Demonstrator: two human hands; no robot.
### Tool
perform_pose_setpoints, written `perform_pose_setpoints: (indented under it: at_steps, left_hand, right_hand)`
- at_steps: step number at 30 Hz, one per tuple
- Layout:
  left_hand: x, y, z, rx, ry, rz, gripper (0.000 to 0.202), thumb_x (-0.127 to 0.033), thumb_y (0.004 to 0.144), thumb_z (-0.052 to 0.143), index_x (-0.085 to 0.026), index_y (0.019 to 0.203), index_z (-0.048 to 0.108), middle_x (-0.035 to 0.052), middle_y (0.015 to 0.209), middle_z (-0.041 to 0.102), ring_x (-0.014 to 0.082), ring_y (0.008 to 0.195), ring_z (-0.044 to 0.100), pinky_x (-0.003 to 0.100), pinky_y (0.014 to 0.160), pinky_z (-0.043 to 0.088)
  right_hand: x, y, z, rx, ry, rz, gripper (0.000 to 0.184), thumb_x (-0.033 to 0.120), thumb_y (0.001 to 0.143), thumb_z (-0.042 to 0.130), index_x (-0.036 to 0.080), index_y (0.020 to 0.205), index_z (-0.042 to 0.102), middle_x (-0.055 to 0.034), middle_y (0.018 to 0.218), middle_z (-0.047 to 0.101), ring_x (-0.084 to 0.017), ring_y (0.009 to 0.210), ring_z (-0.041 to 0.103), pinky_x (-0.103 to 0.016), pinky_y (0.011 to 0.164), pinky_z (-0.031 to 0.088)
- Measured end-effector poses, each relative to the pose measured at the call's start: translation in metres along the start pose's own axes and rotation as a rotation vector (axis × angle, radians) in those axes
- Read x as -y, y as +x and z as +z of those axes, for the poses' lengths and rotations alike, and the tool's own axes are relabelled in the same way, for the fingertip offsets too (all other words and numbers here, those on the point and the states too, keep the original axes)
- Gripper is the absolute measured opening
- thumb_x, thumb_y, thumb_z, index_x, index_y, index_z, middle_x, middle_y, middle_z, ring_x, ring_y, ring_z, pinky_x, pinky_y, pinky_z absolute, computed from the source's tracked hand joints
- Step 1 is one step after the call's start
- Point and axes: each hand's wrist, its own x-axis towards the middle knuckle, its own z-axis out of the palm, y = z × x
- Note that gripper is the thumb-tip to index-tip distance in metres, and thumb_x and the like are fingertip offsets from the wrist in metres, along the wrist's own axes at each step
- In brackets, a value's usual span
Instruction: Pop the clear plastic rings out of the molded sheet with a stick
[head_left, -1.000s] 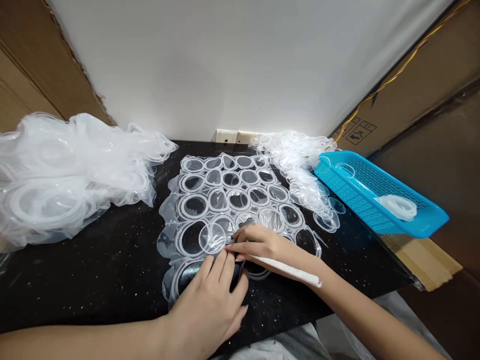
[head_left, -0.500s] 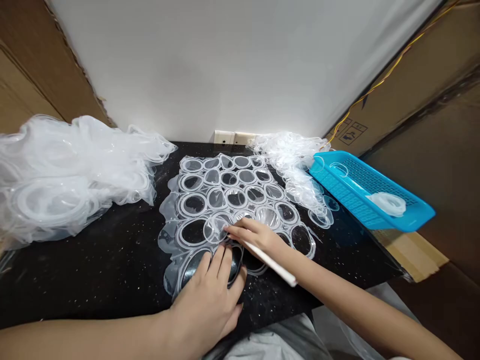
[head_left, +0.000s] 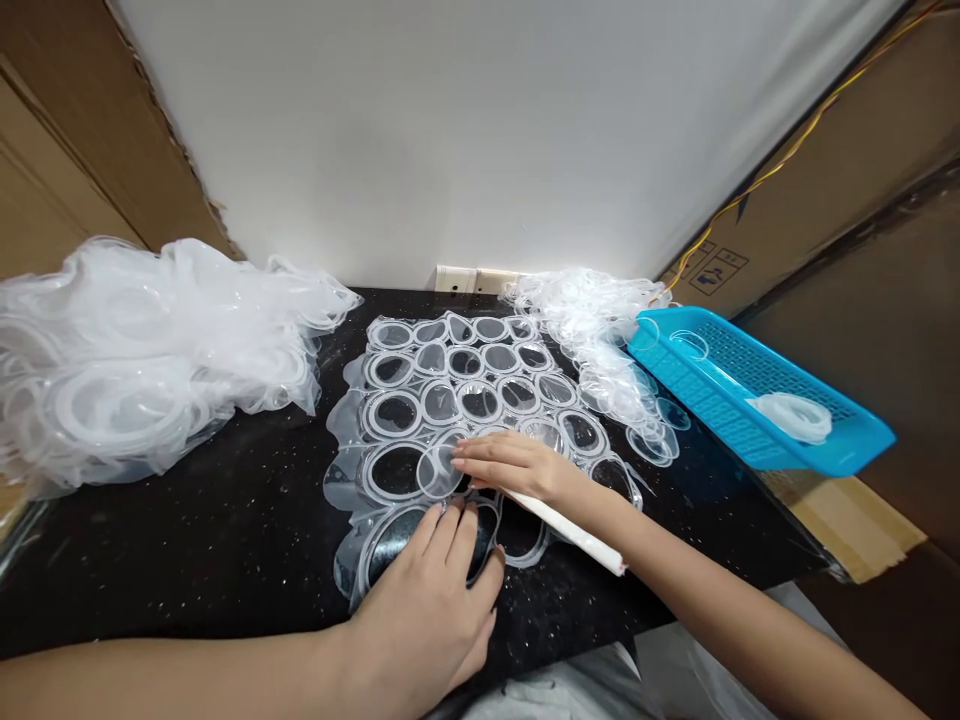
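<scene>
While we are logging this moment, the left hand [head_left: 420, 590] is lying open at lower centre, its fingers spread and pressing flat on the clear rings [head_left: 394, 415], gripping nothing. These rings are spreading in a single crowded layer across the middle of the black counter [head_left: 187, 570], their edges touching.

The right hand [head_left: 517, 465] is reaching in from lower right with its fingers straight, their tips resting beside a loose clear disc [head_left: 439, 470] that is sitting on top of the layer. A white stick [head_left: 570, 530] is running under that hand along the wrist; we cannot tell whether the hand is gripping it.

At upper left of the counter, a large heap of clear film [head_left: 150, 360] is spilling toward the rings. A smaller heap [head_left: 585, 310] is lying at top centre, just below a wall socket [head_left: 472, 280]. At right, a blue basket [head_left: 757, 390] is sitting at the counter's edge, carrying a white bundle [head_left: 791, 415] and two clear circles [head_left: 688, 345] at its left end. Cardboard [head_left: 67, 130] is lining the left side, and a yellow wire [head_left: 780, 170] is crossing the cardboard at upper right.
</scene>
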Motion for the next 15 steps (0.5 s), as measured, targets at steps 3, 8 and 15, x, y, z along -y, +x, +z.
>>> perform_pose_setpoints:
  at_steps: [3,8,15]
  left_hand:
    - [0.001,0.001,-0.001,0.049,-0.018,0.0,0.037,-0.038,0.081,0.049,-0.017,0.11,0.057,0.0188,0.115,0.058,0.031,0.108,0.053,0.042,0.09,0.036]
    - [0.002,0.001,-0.003,0.112,-0.012,0.004,0.042,-0.042,0.083,0.046,-0.017,0.115,0.056,0.0216,0.118,0.056,0.0356,0.111,0.049,0.047,0.088,0.036]
    - [0.003,0.0,-0.008,0.206,0.004,0.001,0.049,-0.044,0.085,0.042,-0.015,0.124,0.05,0.0226,0.123,0.052,0.0371,0.115,0.046,0.048,0.089,0.036]
  right_hand:
    - [0.0,0.006,-0.002,-0.064,0.022,0.066,0.028,0.021,0.091,0.041,0.011,0.112,0.056,-0.0121,0.108,0.064,-0.015,0.103,0.057,-0.03,0.086,0.049]
    - [-0.004,0.014,-0.001,-0.185,0.001,0.207,0.028,0.023,0.091,0.04,0.015,0.112,0.057,-0.0095,0.104,0.065,-0.014,0.092,0.062,-0.026,0.078,0.053]
    - [-0.024,0.008,-0.01,-0.41,-0.086,0.39,0.027,0.023,0.09,0.042,0.019,0.11,0.059,-0.0062,0.106,0.066,-0.016,0.097,0.062,-0.033,0.086,0.05]
